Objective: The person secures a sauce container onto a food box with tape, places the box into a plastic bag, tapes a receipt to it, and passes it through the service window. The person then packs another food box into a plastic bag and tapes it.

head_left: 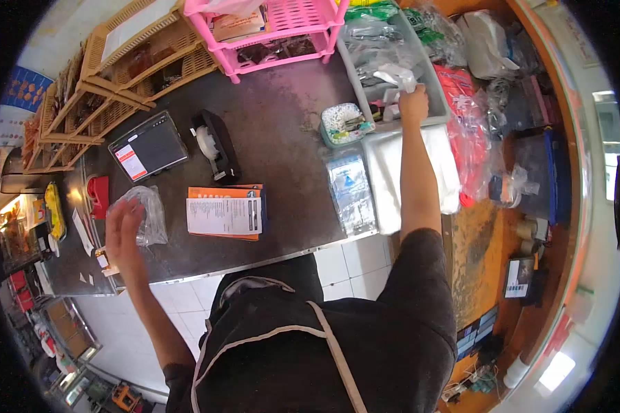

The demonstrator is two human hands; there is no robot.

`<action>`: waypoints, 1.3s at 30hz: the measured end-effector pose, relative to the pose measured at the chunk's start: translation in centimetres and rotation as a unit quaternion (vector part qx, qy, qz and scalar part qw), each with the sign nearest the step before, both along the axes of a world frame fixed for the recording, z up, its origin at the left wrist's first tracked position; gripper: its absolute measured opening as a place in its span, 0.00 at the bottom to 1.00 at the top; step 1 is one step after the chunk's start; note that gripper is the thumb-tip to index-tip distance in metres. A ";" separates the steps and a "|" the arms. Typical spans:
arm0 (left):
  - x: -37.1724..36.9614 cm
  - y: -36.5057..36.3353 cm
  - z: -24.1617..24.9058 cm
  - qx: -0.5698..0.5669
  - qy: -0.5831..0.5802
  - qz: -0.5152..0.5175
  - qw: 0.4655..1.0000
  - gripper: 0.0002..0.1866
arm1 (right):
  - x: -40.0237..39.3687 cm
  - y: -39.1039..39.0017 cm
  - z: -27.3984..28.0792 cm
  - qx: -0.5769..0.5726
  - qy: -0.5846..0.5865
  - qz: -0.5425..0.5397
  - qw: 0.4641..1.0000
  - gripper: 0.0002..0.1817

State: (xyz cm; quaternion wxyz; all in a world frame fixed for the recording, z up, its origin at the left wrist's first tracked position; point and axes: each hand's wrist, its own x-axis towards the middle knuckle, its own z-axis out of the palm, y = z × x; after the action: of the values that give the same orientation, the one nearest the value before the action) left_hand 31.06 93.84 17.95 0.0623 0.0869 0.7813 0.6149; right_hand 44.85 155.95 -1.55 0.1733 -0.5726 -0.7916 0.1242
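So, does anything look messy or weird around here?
A bit. Plastic bags lie jumbled in the grey bin by the right hand, not neatly stacked. The paper stack has uneven edges, with orange sheets poking out. Nothing looks clearly spilled or broken.

Free to cross over the bare dark tabletop (286, 131) between the curved black plastic tape dispenser (226, 153) and the small pale green square tub (329, 134). Blocked beyond by the bright pink tiered plastic rack (282, 33). Hemmed in around the right hand (413, 105) by the grey rectangular plastic bin (430, 76); obstructed just beside the left hand (125, 230) by a crumpled clear plastic bag (153, 217).
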 end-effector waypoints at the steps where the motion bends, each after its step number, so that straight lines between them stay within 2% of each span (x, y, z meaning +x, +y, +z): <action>1: 0.3 3.6 0.9 -0.016 0.010 -0.051 0.999 0.18 | 0.4 1.2 0.0 -0.019 0.026 0.005 0.999 0.37; 2: 0.5 7.3 1.4 -0.026 0.021 -0.102 0.994 0.17 | 0.2 -0.3 2.0 0.039 0.024 -0.007 0.999 0.40; 3: 0.7 10.9 1.4 -0.018 0.009 -0.137 0.990 0.16 | -0.3 0.3 3.1 0.041 0.026 -0.005 0.999 0.40; 5: 1.4 17.6 1.0 0.011 0.002 -0.223 0.975 0.15 | -1.4 1.5 3.8 0.116 0.094 0.028 0.988 0.44; 6: 1.8 20.7 0.4 0.033 0.007 -0.275 0.961 0.14 | -2.5 2.3 3.8 0.149 0.079 0.013 0.986 0.35; 7: 2.1 23.7 -0.2 0.035 0.027 -0.331 0.943 0.13 | -3.1 3.8 3.1 0.148 0.083 0.013 0.985 0.35; 9: 3.8 29.5 -2.1 0.078 -0.004 -0.378 0.922 0.14 | -4.0 6.5 1.7 0.039 -0.052 0.060 0.996 0.22; 10: 4.4 31.7 -3.2 0.092 -0.023 -0.395 0.914 0.14 | -4.0 6.6 1.7 0.038 -0.046 0.059 0.996 0.22; 11: 5.1 33.5 -3.6 0.104 -0.042 -0.410 0.905 0.15 | -3.8 6.4 2.4 0.070 0.093 0.038 0.992 0.16; 12: 5.5 35.2 -5.0 0.143 -0.047 -0.399 0.905 0.17 | -3.4 5.8 3.6 0.102 0.230 0.019 0.968 0.10; 13: 6.0 36.9 -4.6 0.145 -0.044 -0.394 0.906 0.17 | -2.6 2.6 5.6 0.100 0.326 0.097 0.935 0.09; 14: 6.5 38.3 -4.0 0.158 -0.123 -0.298 0.933 0.16 | -1.6 -2.4 8.3 0.092 0.415 0.181 0.887 0.09; 15: 6.5 38.8 -3.8 0.166 -0.202 -0.189 0.947 0.16 | -0.7 -7.3 10.6 -0.004 0.411 0.268 0.872 0.09; 16: 5.8 38.3 -4.5 0.163 -0.201 -0.158 0.953 0.16 | 0.4 -12.0 12.8 -0.108 0.400 0.356 0.838 0.10; 17: 4.3 37.2 -5.6 0.164 -0.166 -0.184 0.955 0.15 | 1.2 -15.4 15.0 -0.051 0.363 0.428 0.826 0.11; 18: 3.2 35.4 -6.2 0.160 -0.129 -0.206 0.957 0.14 | 1.5 -17.0 14.5 -0.019 0.321 0.407 0.855 0.16; 19: 2.8 33.2 -5.9 0.153 -0.094 -0.166 0.970 0.12 | 0.8 -18.4 15.0 -0.007 0.321 0.360 0.876 0.19; 20: 2.7 30.4 -5.5 0.107 -0.059 -0.214 0.969 0.13 | -0.1 -21.4 16.9 -0.199 0.404 0.285 0.846 0.21; 21: 2.3 26.4 -4.7 0.053 -0.028 -0.252 0.966 0.13 | -1.5 -23.5 16.9 -0.296 0.487 0.295 0.767 0.16; 23: 2.2 18.0 -2.0 -0.070 0.105 -0.210 0.970 0.13 | -3.2 -27.7 14.4 -0.415 0.356 0.402 0.734 0.11; 24: 1.6 12.8 0.7 -0.103 0.042 -0.197 0.974 0.13 | -4.7 -31.5 15.8 -0.455 0.395 0.402 0.690 0.10; 25: 1.0 7.3 0.9 -0.033 -0.040 -0.124 0.991 0.12 | -5.6 -35.5 17.4 -0.488 0.429 0.391 0.652 0.09; 26: 0.3 1.9 0.6 -0.126 -0.045 0.004 0.991 0.10 | -6.7 -38.4 16.9 -0.455 0.447 0.437 0.634 0.09; 27: -0.5 -3.3 -0.1 -0.125 0.026 0.085 0.988 0.09 | -7.6 -41.9 18.7 -0.501 0.452 0.418 0.607 0.08; 28: -1.7 -8.3 -1.4 -0.177 0.068 0.135 0.972 0.10 | -8.8 -45.9 19.9 -0.480 0.462 0.421 0.615 0.06; 29: -3.4 -12.9 -3.9 -0.225 0.112 0.148 0.957 0.10 | -10.5 -50.1 19.1 -0.438 0.499 0.465 0.585 0.05; 30: -4.8 -16.9 -6.9 -0.270 0.153 0.158 0.937 0.11 | -13.2 -54.2 18.2 -0.324 0.516 0.542 0.579 0.06; 31: -5.9 -20.3 -9.8 -0.244 0.156 0.214 0.933 0.10 | -15.9 -58.4 17.3 -0.204 0.537 0.597 0.560 0.07; 32: -7.2 -22.1 -12.1 -0.212 0.153 0.259 0.930 0.10 | -19.6 -62.3 12.3 -0.216 0.353 0.652 0.635 0.07; 33: -7.7 -22.2 -11.8 -0.185 0.194 0.278 0.923 0.13 | -23.3 -66.1 7.5 -0.180 0.143 0.708 0.668 0.07; 34: -8.4 -22.7 -11.3 -0.111 0.169 0.264 0.943 0.13 | -21.5 -67.4 3.7 -0.173 0.097 0.743 0.639 0.07; 35: -10.2 -23.8 -13.3 -0.127 0.240 0.302 0.914 0.12 | -21.7 -67.2 4.6 -0.148 0.114 0.718 0.671 0.07; 36: -10.4 -22.7 -12.0 -0.074 0.226 0.274 0.932 0.11 | -21.8 -67.0 5.3 -0.125 0.130 0.690 0.701 0.07; 37: -10.5 -21.5 -10.7 -0.020 0.210 0.246 0.946 0.11 | -18.5 -65.0 9.3 -0.098 0.153 0.623 0.761 0.07; 39: -9.1 -18.2 -7.8 0.047 0.159 0.216 0.962 0.09 | -12.6 -59.0 14.0 -0.243 0.158 0.525 0.801 0.08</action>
State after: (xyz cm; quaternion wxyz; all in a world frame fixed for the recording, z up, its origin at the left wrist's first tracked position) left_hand 21.96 75.65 10.16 -0.2006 0.0158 0.7518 0.6280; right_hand 32.21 96.94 12.42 0.0593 -0.0656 -0.8768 0.4726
